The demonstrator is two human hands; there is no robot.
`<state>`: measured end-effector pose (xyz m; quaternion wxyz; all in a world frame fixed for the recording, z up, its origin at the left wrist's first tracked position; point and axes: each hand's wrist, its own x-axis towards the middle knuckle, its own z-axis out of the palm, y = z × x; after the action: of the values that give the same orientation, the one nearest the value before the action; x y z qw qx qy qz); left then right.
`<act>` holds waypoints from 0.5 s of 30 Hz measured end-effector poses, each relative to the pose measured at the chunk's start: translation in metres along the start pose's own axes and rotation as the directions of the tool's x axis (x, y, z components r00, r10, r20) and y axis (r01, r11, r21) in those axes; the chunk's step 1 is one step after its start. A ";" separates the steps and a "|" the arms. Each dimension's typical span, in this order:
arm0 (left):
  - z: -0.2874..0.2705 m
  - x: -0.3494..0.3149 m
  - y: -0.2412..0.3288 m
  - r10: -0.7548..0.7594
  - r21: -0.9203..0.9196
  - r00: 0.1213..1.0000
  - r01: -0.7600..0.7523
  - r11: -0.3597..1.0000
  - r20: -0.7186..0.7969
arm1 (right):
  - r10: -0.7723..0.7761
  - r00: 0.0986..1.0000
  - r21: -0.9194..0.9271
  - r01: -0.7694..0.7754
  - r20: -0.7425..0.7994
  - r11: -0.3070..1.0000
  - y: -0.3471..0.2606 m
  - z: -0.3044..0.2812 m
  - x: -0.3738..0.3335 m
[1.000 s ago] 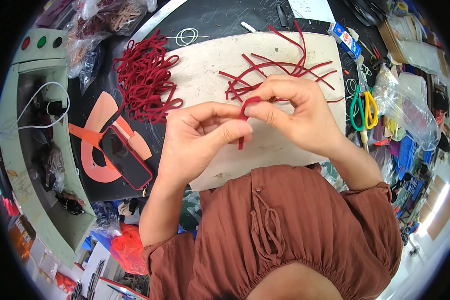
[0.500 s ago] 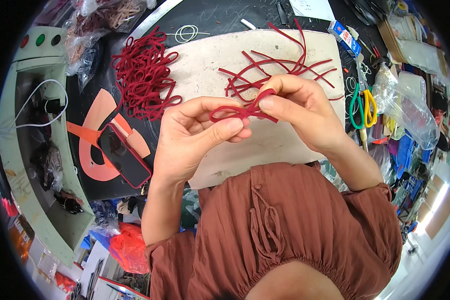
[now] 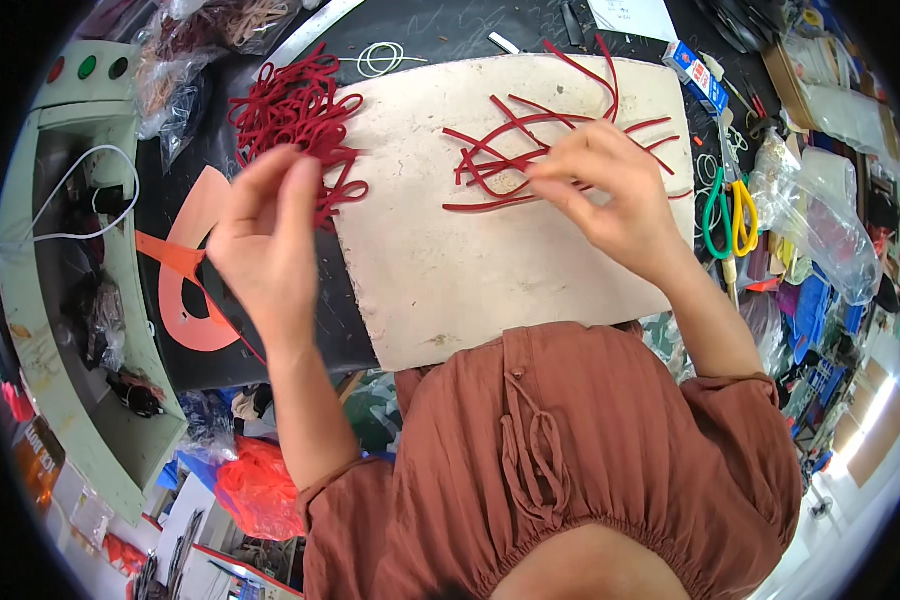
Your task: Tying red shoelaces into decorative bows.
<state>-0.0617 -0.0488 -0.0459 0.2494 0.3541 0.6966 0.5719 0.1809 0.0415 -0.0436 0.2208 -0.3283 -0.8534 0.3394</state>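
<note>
Red looped cords (image 3: 292,100) are partly hidden by the left hand (image 3: 270,222), loose red strips (image 3: 482,208) by the right hand (image 3: 612,185); whether anything is grasped cannot be told.

The left hand (image 3: 270,225), blurred, is raised at the near edge of a heap of dark red looped cords (image 3: 295,105); whether its fingertips touch the heap is unclear. The right hand (image 3: 610,185), its thumb and fingers bunched, is over loose red strips (image 3: 490,207) crossing one another on a pale board (image 3: 430,270). The board lies on a black desk (image 3: 450,35). Beyond the board's far edge is a coiled white cord (image 3: 361,60). Right of the board are green and yellow scissor handles (image 3: 736,200) and a blue box (image 3: 697,78).
</note>
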 end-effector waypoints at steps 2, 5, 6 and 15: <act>-0.011 0.012 0.000 0.388 0.599 0.922 -0.304 0.741 -0.011 | -0.107 0.993 -0.211 0.116 0.054 0.970 0.009 0.003 -0.006; 0.002 0.006 0.003 0.530 0.578 0.833 -0.512 0.635 0.156 | -0.099 0.987 -0.336 0.135 0.122 0.932 0.020 0.009 -0.014; 0.008 0.000 -0.005 0.582 0.473 0.785 -0.603 0.642 0.212 | -0.104 0.990 -0.315 0.131 0.100 0.940 0.017 0.008 -0.010; 0.050 -0.014 0.016 0.825 0.360 0.405 -0.894 0.266 0.394 | 0.105 0.946 0.492 -0.251 0.305 0.833 -0.021 -0.026 0.023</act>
<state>-0.0118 -0.0273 -0.0425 -0.1635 0.7623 0.4994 0.3777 0.1718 0.0578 -0.0076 0.1527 -0.2856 -0.7152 0.6194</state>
